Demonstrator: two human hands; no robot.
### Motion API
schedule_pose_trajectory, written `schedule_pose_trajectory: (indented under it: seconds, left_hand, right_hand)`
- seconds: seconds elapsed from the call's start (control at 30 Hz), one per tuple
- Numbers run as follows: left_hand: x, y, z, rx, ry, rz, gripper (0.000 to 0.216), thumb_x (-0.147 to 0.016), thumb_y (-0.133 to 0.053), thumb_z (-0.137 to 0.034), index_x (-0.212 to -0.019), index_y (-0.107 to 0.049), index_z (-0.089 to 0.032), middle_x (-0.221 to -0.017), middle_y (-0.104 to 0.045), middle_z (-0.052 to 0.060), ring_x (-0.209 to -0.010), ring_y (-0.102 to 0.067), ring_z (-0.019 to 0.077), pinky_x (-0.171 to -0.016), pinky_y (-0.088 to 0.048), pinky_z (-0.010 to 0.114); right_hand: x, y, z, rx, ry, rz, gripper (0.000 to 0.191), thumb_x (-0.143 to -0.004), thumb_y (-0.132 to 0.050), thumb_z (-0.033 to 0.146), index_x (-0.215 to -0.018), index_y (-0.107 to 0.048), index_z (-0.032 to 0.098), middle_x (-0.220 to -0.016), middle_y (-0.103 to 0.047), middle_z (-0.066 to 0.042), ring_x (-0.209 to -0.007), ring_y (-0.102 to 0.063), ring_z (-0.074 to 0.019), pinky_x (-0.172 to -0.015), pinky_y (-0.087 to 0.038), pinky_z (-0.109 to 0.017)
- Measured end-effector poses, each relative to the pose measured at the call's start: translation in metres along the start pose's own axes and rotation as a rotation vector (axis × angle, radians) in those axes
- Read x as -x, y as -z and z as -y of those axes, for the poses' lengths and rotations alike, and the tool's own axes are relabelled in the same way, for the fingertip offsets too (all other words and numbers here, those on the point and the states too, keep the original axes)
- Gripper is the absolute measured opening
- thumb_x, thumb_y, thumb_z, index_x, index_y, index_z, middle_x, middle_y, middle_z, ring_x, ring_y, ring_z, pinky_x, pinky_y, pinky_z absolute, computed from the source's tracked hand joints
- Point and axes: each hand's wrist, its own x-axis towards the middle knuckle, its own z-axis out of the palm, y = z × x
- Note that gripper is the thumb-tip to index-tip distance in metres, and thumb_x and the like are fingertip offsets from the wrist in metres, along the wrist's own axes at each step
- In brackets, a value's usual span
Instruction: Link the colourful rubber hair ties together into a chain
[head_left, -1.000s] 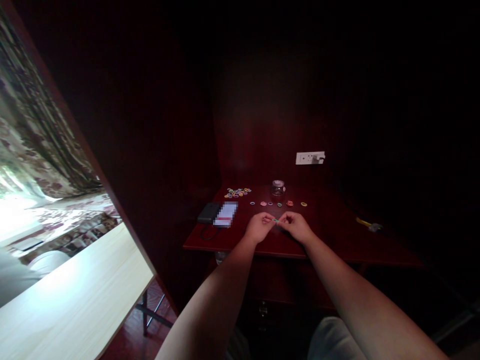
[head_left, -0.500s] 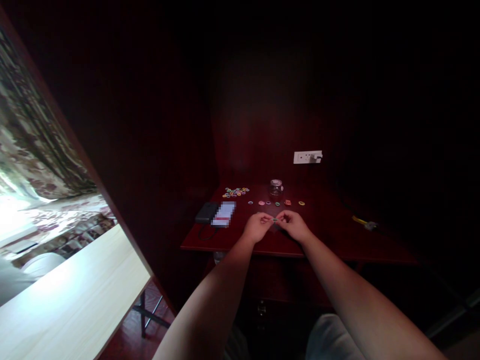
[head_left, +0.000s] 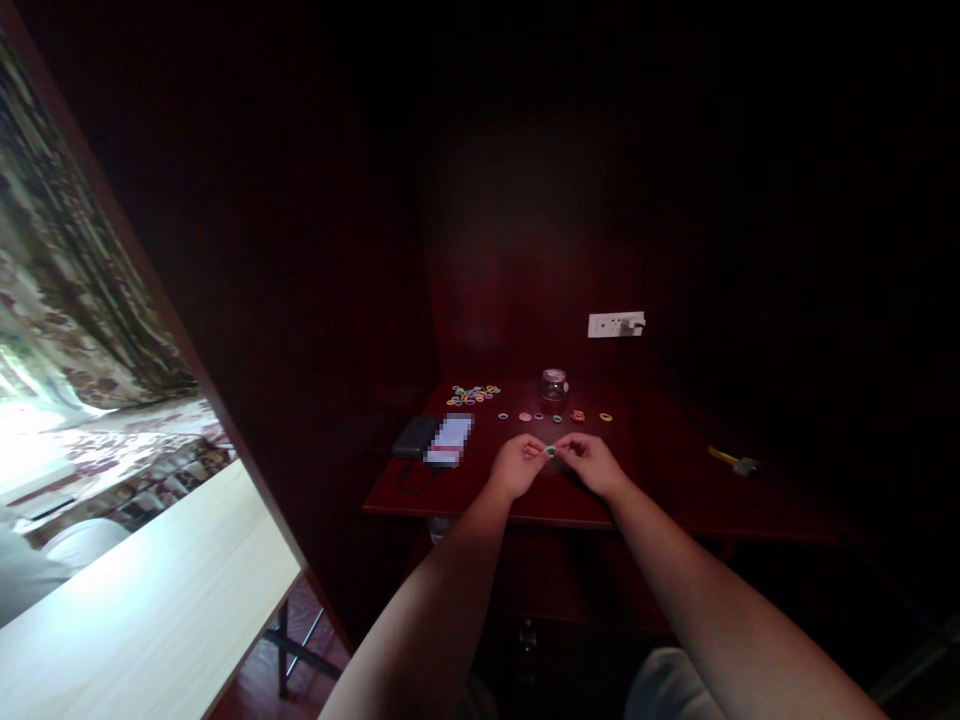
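A small green hair tie is pinched between the fingertips of both my hands, just above the dark red desk. My left hand grips its left side, and my right hand grips its right side. Beyond my hands lies a loose row of small bands: a blue hair tie, a pink one, a purple one, another green one, an orange-red one and a yellow one. Behind the row stands a clear jar.
A pile of colourful hair ties lies at the back left. In front of it are a phone and a black box-like device with a cable. A yellow cable end rests at right. A wall socket holds a plug.
The green hair tie between my fingertips now shows as a wider loop. The whole view has shifted slightly, with the desk lower in the picture. Both hands keep their hold.
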Motion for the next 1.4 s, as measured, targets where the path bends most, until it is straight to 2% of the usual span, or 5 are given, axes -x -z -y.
schedule_pose_trajectory:
  seconds: [0.53,0.8,1.13,1.4]
  left_hand:
    - [0.0,-0.001,-0.0007,0.015,0.004,0.012,0.011,-0.071,-0.058,-0.022,-0.077,-0.059,-0.013,-0.068,-0.062,0.002,-0.061,-0.056,0.0096,-0.057,-0.043,0.019]
    - [-0.0008,-0.0014,0.0018,0.011,0.008,0.014,0.014,-0.072,-0.057,-0.026,-0.079,-0.058,-0.013,-0.07,-0.063,0.003,-0.061,-0.057,0.0098,-0.056,-0.042,0.019]
    - [-0.0004,-0.0009,-0.0003,-0.027,-0.006,-0.017,0.014,-0.072,-0.058,-0.026,-0.078,-0.058,-0.013,-0.068,-0.061,0.003,-0.061,-0.055,0.0097,-0.055,-0.041,0.019]
    - [-0.0006,-0.0018,0.0008,-0.004,-0.003,-0.014,0.015,-0.072,-0.058,-0.026,-0.079,-0.058,-0.013,-0.069,-0.062,0.003,-0.062,-0.056,0.0102,-0.056,-0.042,0.02]
  right_hand:
    - [-0.0009,0.0005,-0.0001,-0.031,0.02,-0.01,0.02,-0.068,-0.061,0.035,-0.07,-0.058,0.015,-0.055,-0.052,0.002,-0.047,-0.045,-0.01,-0.046,-0.034,-0.022]
    - [-0.0019,0.0001,-0.0036,-0.08,-0.004,-0.014,0.016,-0.07,-0.056,0.03,-0.076,-0.058,0.016,-0.06,-0.056,0.0,-0.048,-0.047,-0.0101,-0.046,-0.036,-0.022]
    - [0.0002,-0.0013,0.0012,-0.187,-0.048,0.052,0.029,-0.064,-0.066,0.032,-0.085,-0.058,0.014,-0.067,-0.06,-0.002,-0.049,-0.049,-0.009,-0.046,-0.037,-0.021]
    - [-0.0008,-0.0008,-0.0004,-0.156,-0.025,0.039,0.028,-0.065,-0.066,0.035,-0.083,-0.061,0.013,-0.065,-0.061,-0.002,-0.049,-0.049,-0.0093,-0.047,-0.038,-0.021]
